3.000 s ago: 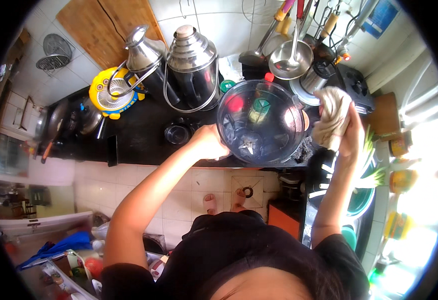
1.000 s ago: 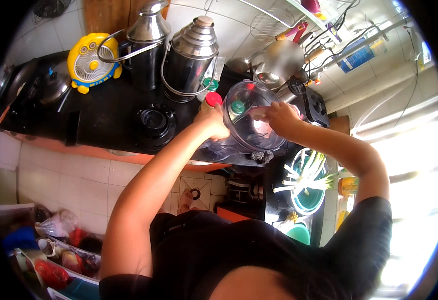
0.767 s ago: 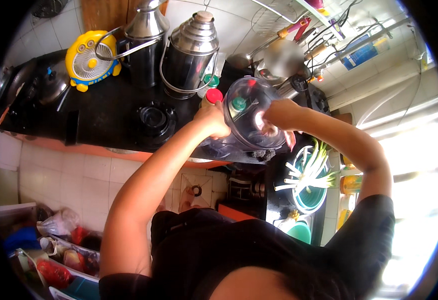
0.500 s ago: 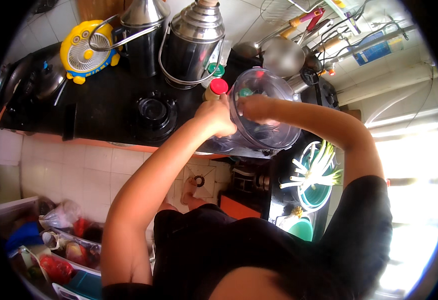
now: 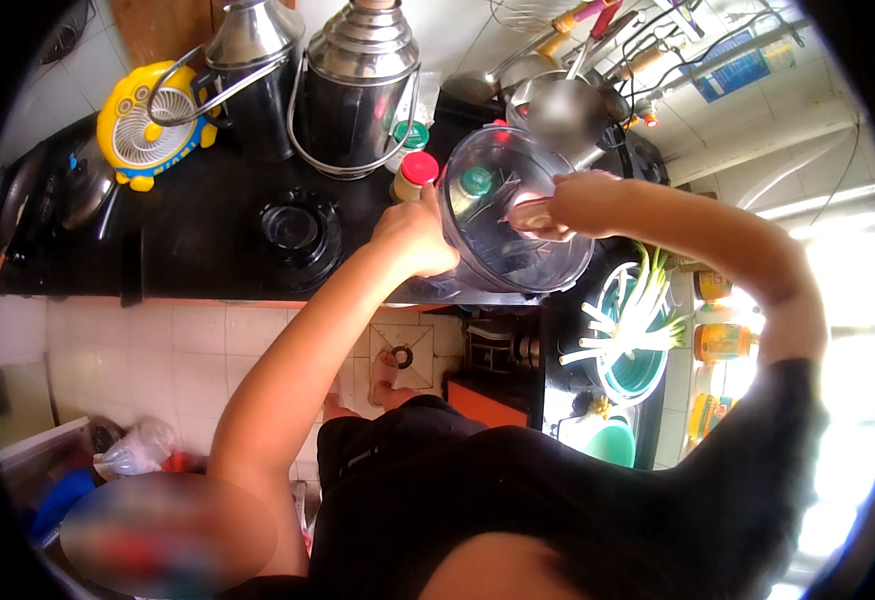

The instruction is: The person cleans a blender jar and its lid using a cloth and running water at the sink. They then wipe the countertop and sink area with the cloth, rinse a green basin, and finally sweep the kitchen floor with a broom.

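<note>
A large clear plastic tub [image 5: 518, 275] stands tilted at the counter's front edge, its round mouth toward me. My left hand [image 5: 416, 238] grips its left side, thumb near the rim. Over the mouth, my right hand [image 5: 586, 206] is closed on a pinkish, shiny-edged thing [image 5: 530, 215] whose kind I cannot make out. A green-lidded jar [image 5: 475, 183] shows at the tub's left inner side; whether it is inside or seen through the wall I cannot tell. Just left of the tub stands a jar with a red lid [image 5: 418, 168].
Two steel-topped flasks [image 5: 358, 95] and a yellow fan [image 5: 153, 125] stand behind a gas burner [image 5: 298, 228] on the black counter. Pans [image 5: 556, 105] occupy the back right. To the right, spring onions [image 5: 628, 315] lie across a green basin [image 5: 638, 385].
My right hand has risen from inside the tub and moved right, with the pinkish thing now showing in it. My left hand still grips the tub. The whole view has shifted slightly.
</note>
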Demonstrator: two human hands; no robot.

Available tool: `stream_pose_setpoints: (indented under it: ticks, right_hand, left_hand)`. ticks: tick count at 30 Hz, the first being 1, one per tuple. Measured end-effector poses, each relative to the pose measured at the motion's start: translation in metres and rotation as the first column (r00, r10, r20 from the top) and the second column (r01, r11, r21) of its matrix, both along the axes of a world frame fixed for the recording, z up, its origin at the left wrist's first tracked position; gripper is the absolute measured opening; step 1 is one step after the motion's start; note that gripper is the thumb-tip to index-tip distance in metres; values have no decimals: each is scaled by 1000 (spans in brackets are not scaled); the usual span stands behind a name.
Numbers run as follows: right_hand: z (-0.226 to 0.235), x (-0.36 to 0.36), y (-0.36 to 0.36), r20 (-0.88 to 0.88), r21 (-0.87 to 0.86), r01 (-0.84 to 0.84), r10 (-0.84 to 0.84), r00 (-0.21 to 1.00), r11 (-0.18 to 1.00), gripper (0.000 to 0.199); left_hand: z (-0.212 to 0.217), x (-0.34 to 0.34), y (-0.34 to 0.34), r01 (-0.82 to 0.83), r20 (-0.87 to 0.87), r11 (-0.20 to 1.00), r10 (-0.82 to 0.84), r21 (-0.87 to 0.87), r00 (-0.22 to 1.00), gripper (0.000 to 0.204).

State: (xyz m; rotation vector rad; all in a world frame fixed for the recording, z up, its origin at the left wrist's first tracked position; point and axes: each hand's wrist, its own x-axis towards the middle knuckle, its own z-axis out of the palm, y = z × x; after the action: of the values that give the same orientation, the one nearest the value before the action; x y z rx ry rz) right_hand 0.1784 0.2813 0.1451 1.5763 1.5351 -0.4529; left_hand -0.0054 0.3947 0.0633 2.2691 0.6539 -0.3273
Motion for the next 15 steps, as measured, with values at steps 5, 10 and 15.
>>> stream_pose_setpoints:
  ticks: [5, 10, 15]
  right_hand:
    - [-4, 22, -4, -20, 242, -395, 411, 911, 886, 10]
    - [-98, 37, 27, 1, 669, -566, 761, 649, 482, 17]
    - [-149, 13, 41, -115, 373, -521, 595, 795, 768, 24]
  left_hand:
    - [0, -2, 2, 22, 1, 999, -22, 43, 1000, 83]
    - [-1, 4, -3, 57, -20, 997, -56, 47, 998, 89]
    - [-6, 2, 2, 63, 25, 997, -64, 47, 998, 90]
